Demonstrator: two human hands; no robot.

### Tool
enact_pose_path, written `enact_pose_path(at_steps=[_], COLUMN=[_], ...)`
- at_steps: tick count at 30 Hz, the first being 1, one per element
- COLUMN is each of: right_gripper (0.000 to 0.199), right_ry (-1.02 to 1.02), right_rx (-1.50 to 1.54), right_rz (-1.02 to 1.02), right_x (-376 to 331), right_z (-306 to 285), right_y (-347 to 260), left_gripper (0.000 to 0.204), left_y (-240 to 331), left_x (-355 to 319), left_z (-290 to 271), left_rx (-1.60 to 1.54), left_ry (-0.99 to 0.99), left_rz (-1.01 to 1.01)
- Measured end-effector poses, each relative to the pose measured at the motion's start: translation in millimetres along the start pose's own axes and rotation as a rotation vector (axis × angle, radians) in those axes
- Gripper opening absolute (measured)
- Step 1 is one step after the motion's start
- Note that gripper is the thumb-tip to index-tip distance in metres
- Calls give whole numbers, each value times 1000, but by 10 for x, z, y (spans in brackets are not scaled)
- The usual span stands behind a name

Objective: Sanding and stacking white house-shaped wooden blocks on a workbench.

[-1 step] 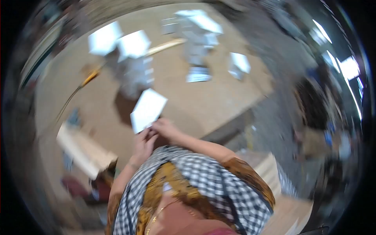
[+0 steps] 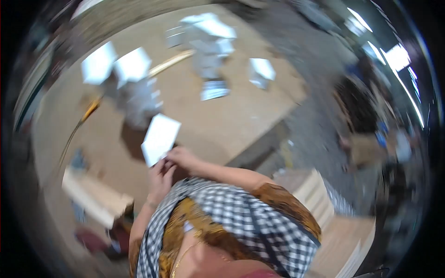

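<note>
Two hands meet on one white sheet (image 2: 160, 139) just left of the frame's centre. The left hand (image 2: 160, 178) comes up from below and is closed on the sheet's lower edge, thumb and fingers pinching it; the right hand (image 2: 183, 157) reaches in from the right and grips the lower right corner, its fingers curled onto the paper. The sheet is a plain white rectangle, tilted so its long side runs up and to the right, and it is held in the air above the tan table (image 2: 241, 120) rather than lying on it.

Across the upper part of the frame more white sheets are scattered on the table — two large ones (image 2: 116, 65) at the upper left, a loose pile (image 2: 208, 34) at the top centre, a single one (image 2: 262, 69) to the right of that, and a stack of pale pieces (image 2: 139, 102) just above the held sheet. The whole view is blurred, so what is on any of them cannot be read. A yellow-handled tool (image 2: 90, 111) lies at the left, well apart from the hands. At the lower left sits a pale wooden block (image 2: 95, 197). At the bottom of the frame is the person's own checked cloth (image 2: 241, 217) over a brown patterned garment — both forearms rise from it toward the sheet.
</note>
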State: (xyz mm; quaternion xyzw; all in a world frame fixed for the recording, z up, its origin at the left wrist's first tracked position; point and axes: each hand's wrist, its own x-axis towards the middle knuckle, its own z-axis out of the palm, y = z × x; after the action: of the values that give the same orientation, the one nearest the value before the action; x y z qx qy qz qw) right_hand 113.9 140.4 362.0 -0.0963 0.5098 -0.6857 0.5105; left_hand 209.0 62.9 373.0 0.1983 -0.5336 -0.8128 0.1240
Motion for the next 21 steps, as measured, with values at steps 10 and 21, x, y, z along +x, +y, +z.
enact_pose_path(at_steps=[10, 21], right_gripper=[18, 19], right_ry=[510, 361], right_rx=[135, -67], right_rz=[-29, -53], right_x=[-230, -95], right_z=[-243, -862], right_y=[-89, 192], left_gripper=[23, 17], left_y=[-128, -95], left_x=[311, 157], left_z=[358, -132], left_rx=[-509, -353], left_ry=[-244, -296], left_rz=[-476, -692])
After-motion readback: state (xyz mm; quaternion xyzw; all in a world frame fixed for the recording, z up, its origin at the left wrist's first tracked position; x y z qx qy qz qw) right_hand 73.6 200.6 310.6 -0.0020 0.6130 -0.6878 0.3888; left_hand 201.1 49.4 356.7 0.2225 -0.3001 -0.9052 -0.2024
